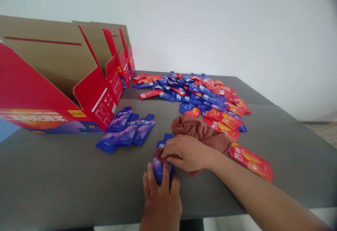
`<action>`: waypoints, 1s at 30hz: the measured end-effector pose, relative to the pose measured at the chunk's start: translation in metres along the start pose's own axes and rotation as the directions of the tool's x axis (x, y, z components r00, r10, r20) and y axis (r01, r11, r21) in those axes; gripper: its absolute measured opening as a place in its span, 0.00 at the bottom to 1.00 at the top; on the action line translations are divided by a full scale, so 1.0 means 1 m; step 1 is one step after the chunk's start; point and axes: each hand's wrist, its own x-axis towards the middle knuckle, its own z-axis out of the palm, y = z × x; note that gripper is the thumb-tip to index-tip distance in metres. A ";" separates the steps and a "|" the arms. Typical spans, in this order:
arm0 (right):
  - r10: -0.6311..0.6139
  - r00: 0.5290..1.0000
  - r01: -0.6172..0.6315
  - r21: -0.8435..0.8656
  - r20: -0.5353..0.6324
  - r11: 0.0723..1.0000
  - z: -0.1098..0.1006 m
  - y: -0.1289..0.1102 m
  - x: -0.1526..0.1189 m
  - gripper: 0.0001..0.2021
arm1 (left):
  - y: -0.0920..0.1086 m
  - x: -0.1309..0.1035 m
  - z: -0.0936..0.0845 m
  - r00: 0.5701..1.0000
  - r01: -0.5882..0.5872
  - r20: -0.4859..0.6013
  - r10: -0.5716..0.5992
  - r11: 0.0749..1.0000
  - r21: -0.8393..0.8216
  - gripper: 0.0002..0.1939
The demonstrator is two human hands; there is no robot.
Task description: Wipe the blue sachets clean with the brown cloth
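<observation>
A blue pouch (158,170) lies flat on the dark table in front of me. My left hand (162,197) rests on its lower end, fingers spread and lying flat. From the right, my right hand (184,152) pinches a brown cloth (193,127), and a fold of it touches the pouch's upper half. The rest of the cloth lies bunched behind and beside that hand. Several more blue pouches (129,129) overlap to the left. A single red pouch (251,161) lies right of the cloth, close to my right forearm.
Open red cartons (97,104) with raised cardboard flaps stand in a row along the left side. A large heap of blue and red pouches (200,94) spreads over the back of the table (79,189). A pale wall (200,27) rises behind it.
</observation>
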 end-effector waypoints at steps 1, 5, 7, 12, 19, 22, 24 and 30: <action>-0.007 1.000 0.007 -0.001 0.002 1.000 0.000 -0.001 0.000 0.10 | 0.000 0.000 -0.001 1.000 0.004 -0.001 -0.004 1.000 -0.006 0.19; 0.113 0.993 -0.115 -0.054 -0.033 0.992 0.002 0.004 0.003 0.11 | 0.001 0.001 -0.003 1.000 0.002 0.011 -0.002 1.000 0.005 0.18; 0.198 0.978 -0.202 -0.083 -0.059 0.976 0.003 0.011 0.003 0.12 | 0.001 0.001 -0.004 1.000 -0.003 0.019 0.003 1.000 0.015 0.17; 0.243 0.966 -0.251 -0.104 -0.089 0.962 0.003 0.017 0.002 0.13 | 0.002 0.002 -0.003 1.000 0.002 0.018 -0.003 1.000 0.029 0.17; -0.005 1.000 0.005 -0.010 -0.014 1.000 0.001 0.002 -0.001 0.10 | 0.001 0.000 -0.001 1.000 -0.004 0.000 0.004 1.000 0.009 0.20; -0.022 1.000 0.022 -0.009 -0.012 1.000 0.002 -0.001 0.000 0.10 | 0.000 -0.001 0.000 1.000 0.002 -0.009 -0.002 1.000 -0.003 0.21; 0.007 1.000 -0.007 -0.017 -0.017 1.000 0.003 -0.001 0.001 0.10 | 0.001 -0.001 0.000 1.000 0.004 -0.010 -0.004 1.000 0.000 0.21; 0.155 0.986 -0.159 -0.080 -0.054 0.984 0.003 0.009 0.002 0.11 | 0.002 0.001 -0.003 1.000 -0.003 0.005 0.003 1.000 0.011 0.20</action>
